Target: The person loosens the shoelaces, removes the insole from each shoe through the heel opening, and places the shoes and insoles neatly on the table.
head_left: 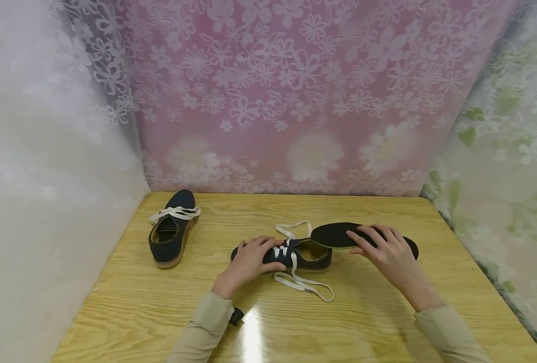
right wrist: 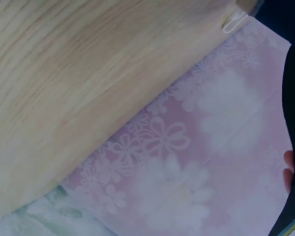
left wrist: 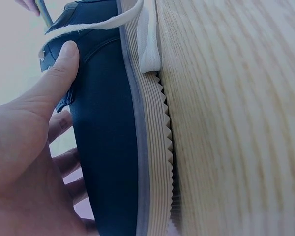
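Through the head view I have the navy shoe (head_left: pixel 324 260) lying on the wooden surface (head_left: pixel 150 312), a little right of the middle, toe to the left and heel to the right. The left hand (head_left: pixel 252 254) grips its front half: I see the thumb on the near side by the lacing and the fingers over the far side. My left wrist view shows that thumb pressed to the dark upper, above the pale ribbed sole (left wrist: pixel 155 142).

The right hand (head_left: pixel 388 252) holds a black insole (head_left: pixel 334 236) between thumb and fingers, raised over the surface to the right of the shoe. The insole's left end comes to the far rim of the shoe's opening; I can't tell whether they touch. From the right wrist I get only two fingertips at the insole's edge.

Loose white laces (head_left: pixel 295 286) loop out to the near and far sides of that shoe. Well apart, at the far left, I see a second shoe (head_left: pixel 165 249), upright, toe pointing far. Pink flowered cloth (head_left: pixel 250 101) hangs behind the far edge.
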The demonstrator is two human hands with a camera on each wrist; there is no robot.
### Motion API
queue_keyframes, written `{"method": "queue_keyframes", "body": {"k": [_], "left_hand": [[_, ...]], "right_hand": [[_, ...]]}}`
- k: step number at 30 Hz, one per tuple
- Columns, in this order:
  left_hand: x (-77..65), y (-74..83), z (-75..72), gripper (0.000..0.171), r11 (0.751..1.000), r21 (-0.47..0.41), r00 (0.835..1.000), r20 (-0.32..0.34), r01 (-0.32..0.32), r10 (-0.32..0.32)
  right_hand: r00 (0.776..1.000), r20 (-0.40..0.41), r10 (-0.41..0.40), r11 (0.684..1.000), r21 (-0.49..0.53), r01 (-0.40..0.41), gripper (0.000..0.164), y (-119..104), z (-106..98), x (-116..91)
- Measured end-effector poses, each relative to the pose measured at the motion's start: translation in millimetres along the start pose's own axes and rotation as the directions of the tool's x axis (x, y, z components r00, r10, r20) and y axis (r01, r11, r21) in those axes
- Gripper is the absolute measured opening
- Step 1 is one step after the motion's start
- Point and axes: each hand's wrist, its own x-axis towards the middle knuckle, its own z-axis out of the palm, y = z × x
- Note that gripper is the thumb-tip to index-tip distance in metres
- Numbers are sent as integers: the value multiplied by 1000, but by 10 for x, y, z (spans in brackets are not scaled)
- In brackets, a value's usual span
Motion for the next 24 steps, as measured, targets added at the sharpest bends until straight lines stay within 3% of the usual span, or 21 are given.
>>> {"method": "queue_keyframes", "body": {"k": [4,7,10,14,16,22,24], "left_hand": [[-3,4,-5,67,1000,1,1000,0,-3,3],[-2,1,-5,67,1000,10,1000,0,-5,5],[3,-3,-3,66,1000,20,1000,-4,-9,9],[6,-1,-5,66,1000,24,1000,-11,-9,9],[2,-2,-6,66,1000,26,1000,-11,-9,10],[1,-12,9,66,1000,13,1000,-16,-14,14],[5,-17,14,66,1000,14,1000,-14,-10,10]], "right_hand": [[990,59,124,992,-44,-122,50,54,141,-72],[961,179,212,977,-65,-203,39,90,240,-158],[892,355,281,960,-107,-260,26,114,325,-252],[770,546,329,943,-144,-301,35,125,428,-334],[728,599,334,937,-127,-326,36,112,470,-354],[652,678,339,912,-68,-404,44,47,495,-356],[648,682,338,913,-72,-401,42,48,480,-368]]}}
